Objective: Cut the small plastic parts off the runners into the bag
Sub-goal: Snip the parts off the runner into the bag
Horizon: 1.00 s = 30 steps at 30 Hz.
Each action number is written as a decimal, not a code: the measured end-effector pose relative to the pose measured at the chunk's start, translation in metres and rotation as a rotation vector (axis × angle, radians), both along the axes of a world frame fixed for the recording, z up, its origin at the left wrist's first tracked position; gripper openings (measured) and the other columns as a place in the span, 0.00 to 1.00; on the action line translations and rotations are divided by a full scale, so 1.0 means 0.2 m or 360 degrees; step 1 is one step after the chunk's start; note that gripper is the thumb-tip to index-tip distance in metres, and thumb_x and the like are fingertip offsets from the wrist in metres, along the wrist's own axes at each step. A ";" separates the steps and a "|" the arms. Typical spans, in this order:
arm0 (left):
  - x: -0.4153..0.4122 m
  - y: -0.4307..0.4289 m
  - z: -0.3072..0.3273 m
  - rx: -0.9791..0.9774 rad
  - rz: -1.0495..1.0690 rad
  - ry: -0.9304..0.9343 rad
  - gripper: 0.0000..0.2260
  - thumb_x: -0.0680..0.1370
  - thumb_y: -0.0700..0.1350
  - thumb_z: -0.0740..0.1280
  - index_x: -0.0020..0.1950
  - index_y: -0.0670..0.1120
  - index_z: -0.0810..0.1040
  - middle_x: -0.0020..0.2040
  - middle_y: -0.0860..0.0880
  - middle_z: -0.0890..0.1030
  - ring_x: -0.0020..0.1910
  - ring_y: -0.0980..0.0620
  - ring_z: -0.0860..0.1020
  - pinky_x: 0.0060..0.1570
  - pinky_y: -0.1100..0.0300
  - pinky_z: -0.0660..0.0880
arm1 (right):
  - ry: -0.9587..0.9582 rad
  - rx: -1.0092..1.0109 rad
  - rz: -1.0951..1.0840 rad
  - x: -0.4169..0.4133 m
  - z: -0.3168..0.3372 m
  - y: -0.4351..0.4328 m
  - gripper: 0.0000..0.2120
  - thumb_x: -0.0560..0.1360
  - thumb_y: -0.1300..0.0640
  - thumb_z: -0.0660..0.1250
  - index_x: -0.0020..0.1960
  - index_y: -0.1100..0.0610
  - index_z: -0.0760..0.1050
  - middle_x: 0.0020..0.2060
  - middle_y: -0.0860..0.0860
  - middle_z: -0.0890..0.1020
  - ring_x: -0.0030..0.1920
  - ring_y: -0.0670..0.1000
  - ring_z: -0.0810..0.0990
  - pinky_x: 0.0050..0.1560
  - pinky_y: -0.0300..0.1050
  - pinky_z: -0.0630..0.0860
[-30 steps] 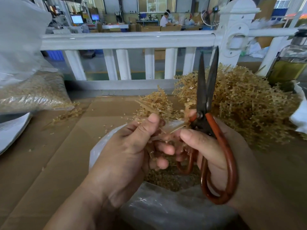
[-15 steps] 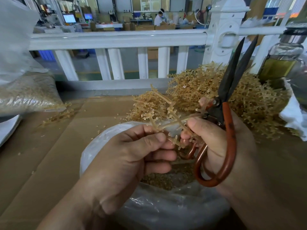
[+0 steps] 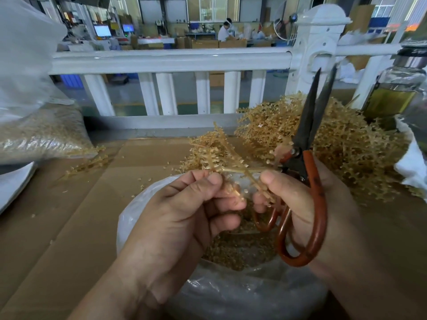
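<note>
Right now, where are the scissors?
Head view, right of centre: the scissors are gripped in the right hand, blades pointing up in front of the pile of runners, with the handles over the right side of the bag.

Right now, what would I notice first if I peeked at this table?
You'd spot the big scissors with red handles, pointing up in the right hand. The left hand pinches a spiky tan runner over the clear bag in the middle. Behind them sits a huge tan pile of runners on the right.
</note>
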State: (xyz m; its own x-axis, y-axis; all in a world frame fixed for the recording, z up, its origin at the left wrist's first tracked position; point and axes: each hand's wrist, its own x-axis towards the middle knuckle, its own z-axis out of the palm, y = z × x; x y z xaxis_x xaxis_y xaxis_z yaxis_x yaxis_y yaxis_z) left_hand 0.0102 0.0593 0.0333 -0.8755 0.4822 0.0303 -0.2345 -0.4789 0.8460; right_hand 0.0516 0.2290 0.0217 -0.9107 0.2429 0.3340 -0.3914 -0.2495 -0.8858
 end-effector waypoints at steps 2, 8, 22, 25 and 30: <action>-0.01 0.00 0.01 0.0069 0.0110 -0.0002 0.04 0.68 0.41 0.77 0.37 0.48 0.83 0.37 0.45 0.83 0.36 0.51 0.84 0.31 0.62 0.79 | -0.0141 0.0136 -0.0071 0.00 0.02 0.01 0.12 0.69 0.47 0.78 0.50 0.46 0.80 0.37 0.51 0.82 0.36 0.52 0.83 0.38 0.44 0.79; -0.04 -0.03 0.03 0.0132 0.0538 0.0209 0.04 0.70 0.44 0.71 0.41 0.45 0.78 0.38 0.46 0.81 0.36 0.53 0.81 0.32 0.63 0.78 | -0.0256 0.1069 -0.0300 0.05 0.13 0.10 0.33 0.58 0.19 0.66 0.59 0.33 0.74 0.38 0.48 0.83 0.35 0.48 0.84 0.34 0.41 0.78; -0.11 -0.12 0.04 0.0239 0.0674 0.0410 0.06 0.76 0.42 0.68 0.39 0.49 0.80 0.41 0.48 0.81 0.38 0.53 0.79 0.38 0.61 0.78 | -0.0515 0.1952 0.0124 0.05 0.19 0.08 0.34 0.55 0.19 0.60 0.60 0.25 0.62 0.57 0.26 0.70 0.57 0.32 0.74 0.54 0.29 0.73; -0.10 -0.11 0.04 0.0221 0.0644 0.0403 0.05 0.75 0.42 0.68 0.39 0.48 0.80 0.40 0.47 0.81 0.38 0.53 0.79 0.38 0.61 0.78 | -0.0482 0.2091 0.0054 0.06 0.18 0.07 0.31 0.58 0.21 0.60 0.59 0.28 0.63 0.56 0.31 0.72 0.55 0.38 0.75 0.54 0.36 0.73; -0.09 -0.10 0.03 0.0187 0.0638 0.0410 0.06 0.75 0.44 0.70 0.38 0.51 0.81 0.41 0.47 0.81 0.39 0.53 0.80 0.38 0.61 0.79 | -0.0469 0.2111 -0.0006 0.07 0.17 0.07 0.30 0.59 0.19 0.59 0.59 0.26 0.63 0.53 0.29 0.75 0.52 0.34 0.77 0.45 0.37 0.78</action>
